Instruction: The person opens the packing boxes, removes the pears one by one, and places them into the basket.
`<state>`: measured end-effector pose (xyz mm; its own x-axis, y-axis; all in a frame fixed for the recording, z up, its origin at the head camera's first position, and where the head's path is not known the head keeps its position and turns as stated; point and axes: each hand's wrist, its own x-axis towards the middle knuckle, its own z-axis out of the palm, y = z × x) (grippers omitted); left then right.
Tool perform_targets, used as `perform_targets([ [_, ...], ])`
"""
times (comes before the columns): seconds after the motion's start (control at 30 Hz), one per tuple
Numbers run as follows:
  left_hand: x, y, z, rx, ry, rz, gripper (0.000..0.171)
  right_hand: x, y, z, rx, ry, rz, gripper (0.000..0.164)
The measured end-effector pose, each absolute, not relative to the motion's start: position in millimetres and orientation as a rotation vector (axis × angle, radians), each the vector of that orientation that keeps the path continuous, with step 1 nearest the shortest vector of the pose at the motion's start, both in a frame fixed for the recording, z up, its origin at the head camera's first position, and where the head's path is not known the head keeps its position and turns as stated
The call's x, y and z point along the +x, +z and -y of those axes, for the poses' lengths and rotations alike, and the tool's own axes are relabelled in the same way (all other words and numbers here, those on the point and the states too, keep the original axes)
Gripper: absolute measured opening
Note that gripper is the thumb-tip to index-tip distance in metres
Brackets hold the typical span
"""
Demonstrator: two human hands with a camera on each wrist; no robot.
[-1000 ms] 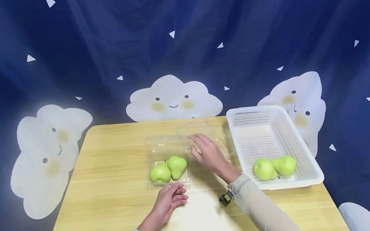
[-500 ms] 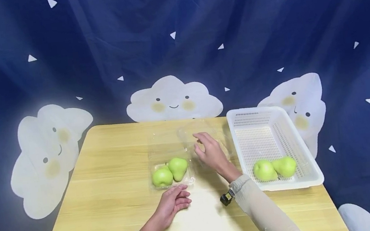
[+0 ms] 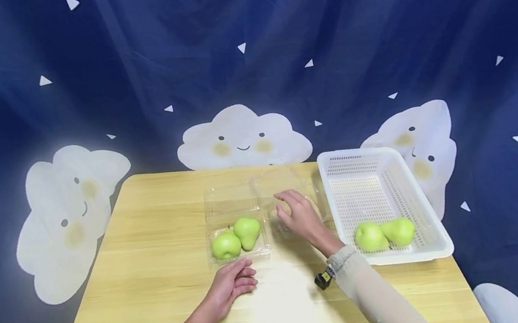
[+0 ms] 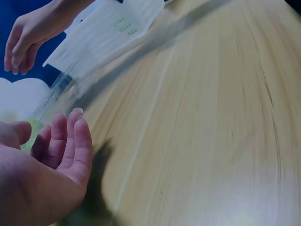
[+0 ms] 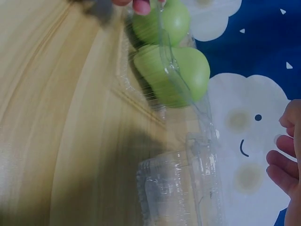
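Observation:
In the head view two green pears (image 3: 248,233) sit side by side in a clear plastic clamshell box (image 3: 230,199), its lid laid back behind them. My left hand (image 3: 230,287) is just in front of this box, fingers relaxed and slightly bent, holding nothing. A second clear clamshell box (image 3: 276,181) stands to its right with its lid back. Over that box hovers my right hand (image 3: 299,217), fingers loosely bent and nothing between them; it covers part of the box. The right wrist view shows the pears (image 5: 174,75) behind a clear plastic edge, with the second box (image 5: 164,188) beside them.
A white perforated basket (image 3: 430,214) stands at the right of the wooden table (image 3: 147,290), with two more green pears (image 3: 398,232) at its near end. Behind the table hangs a dark blue curtain (image 3: 234,64) with white clouds.
My right hand has moved right, away from the pear box and over the second box. The left hand has drawn back slightly to the left. The pears stay in their box.

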<state>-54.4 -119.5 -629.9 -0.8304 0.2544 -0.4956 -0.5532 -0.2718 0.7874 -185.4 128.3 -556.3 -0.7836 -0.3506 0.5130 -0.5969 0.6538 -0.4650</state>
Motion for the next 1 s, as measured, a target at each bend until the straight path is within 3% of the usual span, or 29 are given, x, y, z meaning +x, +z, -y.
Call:
perform_targets([
  [0.6,-55.9,-618.5,198.7,-0.189,1.865,-1.646,0.045,-173.9,-558.1,-115.6,0.934,0.819,2.584,0.030],
  [1.0,-69.9,-600.1,215.1,-0.230,1.703,-1.897,0.037,-178.2,-557.8,-102.3,1.095,0.661,2.558,0.032],
])
